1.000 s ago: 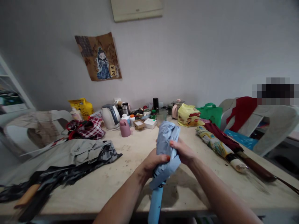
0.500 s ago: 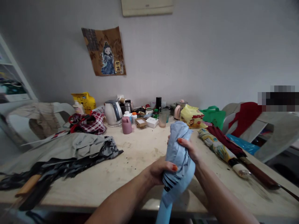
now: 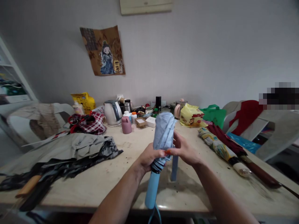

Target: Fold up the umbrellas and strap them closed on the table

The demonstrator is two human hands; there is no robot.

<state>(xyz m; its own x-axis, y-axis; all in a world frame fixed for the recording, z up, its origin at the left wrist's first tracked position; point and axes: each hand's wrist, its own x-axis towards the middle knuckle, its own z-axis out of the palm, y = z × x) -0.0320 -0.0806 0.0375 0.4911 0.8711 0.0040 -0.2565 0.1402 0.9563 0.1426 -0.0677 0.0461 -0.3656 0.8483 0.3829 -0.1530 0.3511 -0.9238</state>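
A light blue folding umbrella point(image 3: 163, 133) stands tilted above the table point(image 3: 130, 180), its canopy rolled tight and its blue handle point(image 3: 151, 189) pointing down toward me. My left hand point(image 3: 149, 157) is wrapped round the lower end of the rolled canopy. My right hand point(image 3: 184, 151) pinches the umbrella's closing strap point(image 3: 174, 166), which hangs down beside the canopy. Both hands meet at the middle of the umbrella.
Grey and dark open umbrellas point(image 3: 70, 155) lie on the left. A patterned umbrella point(image 3: 217, 147) and a dark red one point(image 3: 233, 149) lie on the right. A kettle point(image 3: 112, 112), pink bottle point(image 3: 126, 125), jars, boxes and a yellow bag point(image 3: 191, 115) crowd the back edge. A chair point(image 3: 263, 124) holds clothes.
The loose blue canopy has been rolled tight round the shaft. The umbrella swung more upright, and my right hand moved from gripping the fabric to pinching the strap.
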